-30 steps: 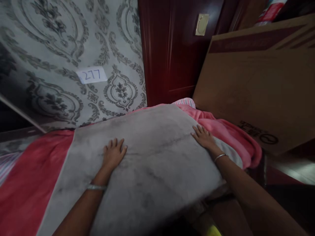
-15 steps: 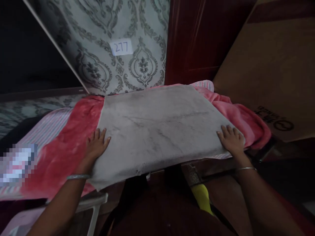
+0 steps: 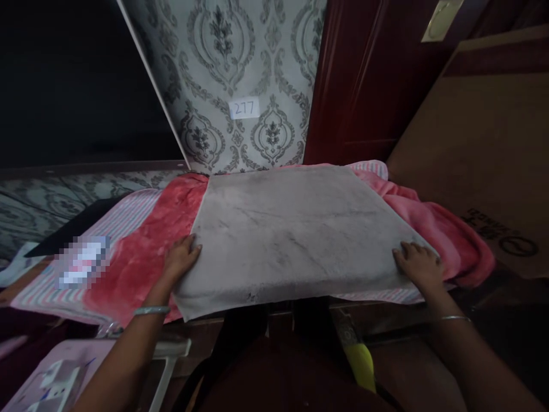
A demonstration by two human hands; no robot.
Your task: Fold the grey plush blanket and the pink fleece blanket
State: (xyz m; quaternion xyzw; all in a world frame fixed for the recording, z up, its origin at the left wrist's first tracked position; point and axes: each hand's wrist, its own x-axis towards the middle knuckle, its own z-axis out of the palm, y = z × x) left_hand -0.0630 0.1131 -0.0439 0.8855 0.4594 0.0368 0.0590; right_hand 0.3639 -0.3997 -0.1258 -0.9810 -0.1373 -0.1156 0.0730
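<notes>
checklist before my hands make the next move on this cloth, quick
1. Grey cloth spread out: ok
2. Left hand at the cloth's left edge: ok
3. Right hand near the cloth's right edge: ok
4. Red blanket smooth on the right: not ok, bunched in folds
5. Grey cloth free of stains: cannot tell, the dark streaks could be creases or marks

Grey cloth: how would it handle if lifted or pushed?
Likely floppy: the grey cloth's near edge droops. Probably light for its size, as its near left corner looks thin. A push might drag or bunch the red blanket, which shows on both sides beneath it.
</notes>
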